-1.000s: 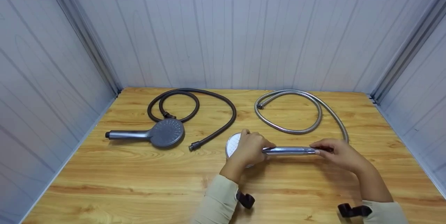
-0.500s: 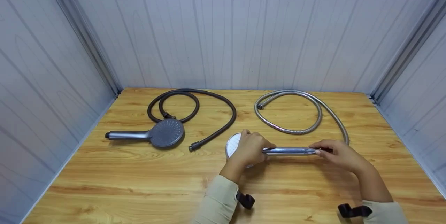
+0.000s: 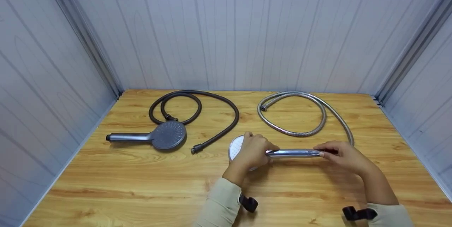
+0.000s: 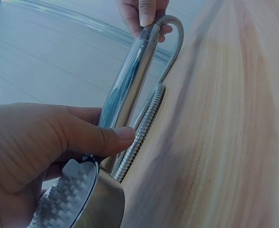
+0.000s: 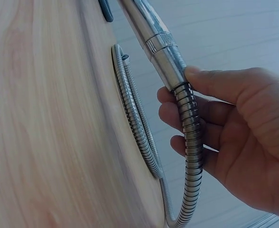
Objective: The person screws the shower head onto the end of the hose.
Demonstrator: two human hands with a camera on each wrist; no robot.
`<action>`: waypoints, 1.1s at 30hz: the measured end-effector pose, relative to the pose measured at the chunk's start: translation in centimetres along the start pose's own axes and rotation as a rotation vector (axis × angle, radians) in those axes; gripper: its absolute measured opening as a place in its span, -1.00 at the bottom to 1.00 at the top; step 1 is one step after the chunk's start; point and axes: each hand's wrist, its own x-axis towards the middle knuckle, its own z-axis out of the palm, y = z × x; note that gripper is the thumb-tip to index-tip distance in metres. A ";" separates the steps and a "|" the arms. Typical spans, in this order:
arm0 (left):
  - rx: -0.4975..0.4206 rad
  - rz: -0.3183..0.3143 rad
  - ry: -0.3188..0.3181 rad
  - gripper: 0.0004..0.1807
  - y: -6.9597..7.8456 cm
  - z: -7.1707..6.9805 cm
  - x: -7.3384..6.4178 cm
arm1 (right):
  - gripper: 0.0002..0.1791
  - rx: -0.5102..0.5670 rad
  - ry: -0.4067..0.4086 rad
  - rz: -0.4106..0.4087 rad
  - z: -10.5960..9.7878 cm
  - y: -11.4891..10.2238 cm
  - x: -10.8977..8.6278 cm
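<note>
My left hand (image 3: pixel 252 151) grips a chrome shower head (image 3: pixel 293 153) at its neck, the thumb lying along the handle. Its white nozzle face (image 4: pixel 66 194) points up beside that hand. At the handle's far end, my right hand (image 3: pixel 344 156) pinches the hose's metal end nut (image 5: pixel 170 69) between thumb and fingers. This nut sits against the handle end in the right wrist view. From it the silver metal hose (image 5: pixel 191 142) bends down, passes behind the right fingers and loops on the table. Whether the threads are engaged cannot be seen.
A dark grey shower head (image 3: pixel 169 135) lies at the left of the wooden table (image 3: pixel 123 184). Behind it curls a dark hose (image 3: pixel 236 114), one end pointing toward the front. The silver hose's free end (image 3: pixel 263 107) lies at the back right. Panelled walls (image 3: pixel 226 33) enclose the table.
Almost nothing differs. Both hands keep their places on the chrome shower head and hose nut, with only a very slight shift of the right fingers.
</note>
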 end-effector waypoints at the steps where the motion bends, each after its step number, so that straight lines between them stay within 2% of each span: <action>1: -0.002 0.001 0.000 -0.59 0.0 0.0 0.0 | -0.70 -0.006 0.011 -0.005 0.0 0.0 0.0; 8: 0.017 0.005 0.015 -0.60 -0.1 0.1 -0.1 | -0.75 -0.044 0.085 -0.054 0.2 -0.2 0.1; 14: 0.040 0.008 0.017 -0.60 -0.1 0.2 -0.1 | -0.71 -0.042 0.106 -0.105 0.4 -0.2 0.1; 24: 0.057 0.000 -0.012 -0.59 0.7 0.5 0.1 | -0.70 -0.117 0.105 -0.053 0.1 0.0 -0.2; 33: 0.095 -0.008 -0.022 -0.57 1.2 1.1 0.3 | -0.70 -0.152 0.104 -0.060 0.2 0.9 -0.1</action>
